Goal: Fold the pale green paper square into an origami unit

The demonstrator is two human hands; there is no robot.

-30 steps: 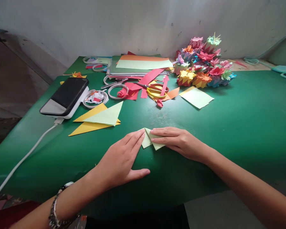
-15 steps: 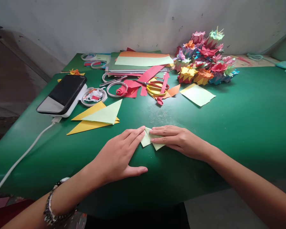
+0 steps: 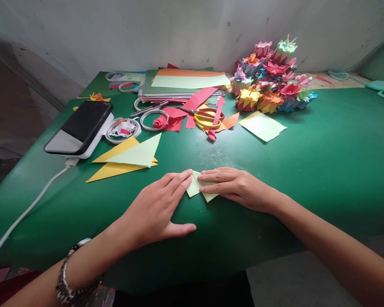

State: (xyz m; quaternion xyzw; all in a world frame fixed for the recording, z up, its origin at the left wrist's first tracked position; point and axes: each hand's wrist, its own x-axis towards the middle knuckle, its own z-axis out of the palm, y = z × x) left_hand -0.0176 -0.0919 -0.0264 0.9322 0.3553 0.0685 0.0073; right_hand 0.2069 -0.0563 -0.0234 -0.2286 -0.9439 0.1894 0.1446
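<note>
A small folded piece of pale green paper [image 3: 193, 186] lies flat on the green table [image 3: 275, 170], partly covered by my fingers. My left hand [image 3: 158, 204] rests with its fingertips on the paper's left edge, fingers stretched out and thumb spread away. From the other side, my right hand [image 3: 232, 185] lies flat with extended fingers over the paper's right part, pressing it down. Beyond my left hand, a pale green paper triangle [image 3: 139, 152] lies on yellow folded triangles [image 3: 113, 170].
A phone on a white block [image 3: 83, 128] with a white cable [image 3: 32, 213] sits at left. Tape rolls [image 3: 154, 120], yellow-handled scissors [image 3: 208, 121], red scraps and stacked paper [image 3: 192, 80] lie behind. Paper flowers [image 3: 272, 85] stand back right, near pale green squares [image 3: 263, 126].
The whole view has shifted slightly, so things appear a little further left. Both hands keep nearly the same place on the folded paper.
</note>
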